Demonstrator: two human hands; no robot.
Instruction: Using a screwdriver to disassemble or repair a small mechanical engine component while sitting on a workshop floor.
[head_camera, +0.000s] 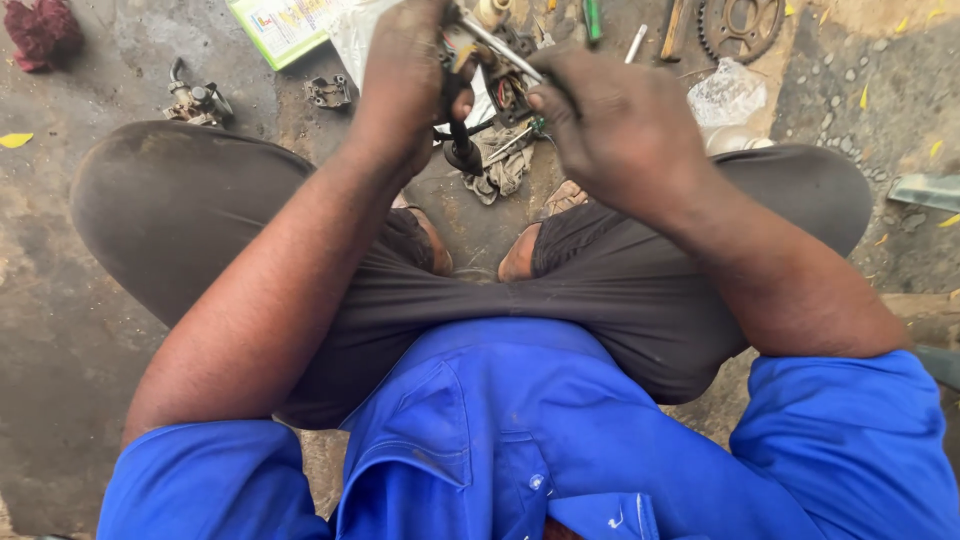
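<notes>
— Looking down from the head view: what do the hands hold?
— Left hand, grip clamped round a small metal assembly with wires, held above the ground between the knees. Right hand, fingers pinched on a thin metal tool laid across that assembly.

— Packages and labels?
— Flat green-and-white carton, rectangular, at the top edge left of the hands. Crumpled clear plastic bag to the right, below a toothed sprocket. Dark red rag in the top left corner.

— Edges and free room?
— Small metal part and bracket lie beyond the left knee; a grey cloth sits under the hands. Bare concrete floor opens at the left.
</notes>
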